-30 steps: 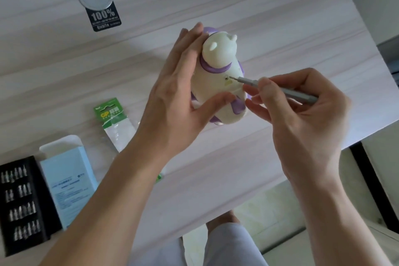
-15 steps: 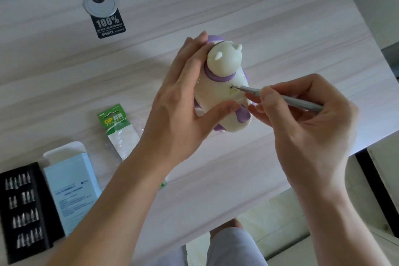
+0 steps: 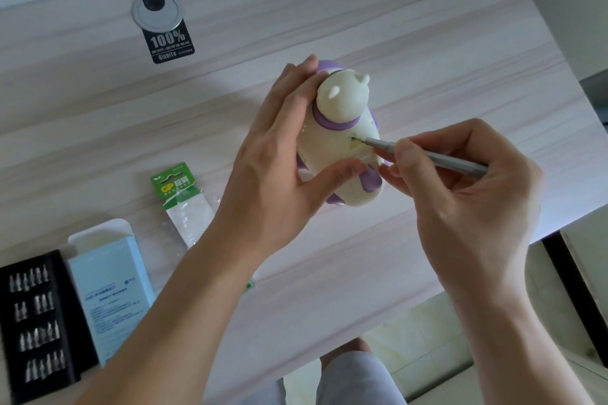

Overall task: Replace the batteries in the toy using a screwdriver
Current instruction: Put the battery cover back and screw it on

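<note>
1. Two hands meet near the middle of the view, above a pale wood table [image 3: 427, 43].
2. We see the left hand [image 3: 273, 181] grip a cream and purple toy [image 3: 339, 141]: its fingers lie close together along the toy's 9 o'clock side, and the thumb presses across the lower body.
3. The toy's head points toward 12 o'clock. We cannot tell whether its base touches the table.
4. From 3 o'clock, the right hand [image 3: 467, 207] pinches a slim grey screwdriver [image 3: 427, 158] between thumb and curled fingers.
5. We see the screwdriver's tip set against a small spot on the toy's body, just under the purple collar.
6. Toward 8 o'clock lie a green battery pack [image 3: 179, 194], a light blue box [image 3: 112, 293] and a black bit case [image 3: 33, 322].
7. At 11 o'clock we see a round grommet [image 3: 157, 11] with a black sticker [image 3: 169, 43] touching it.
</note>
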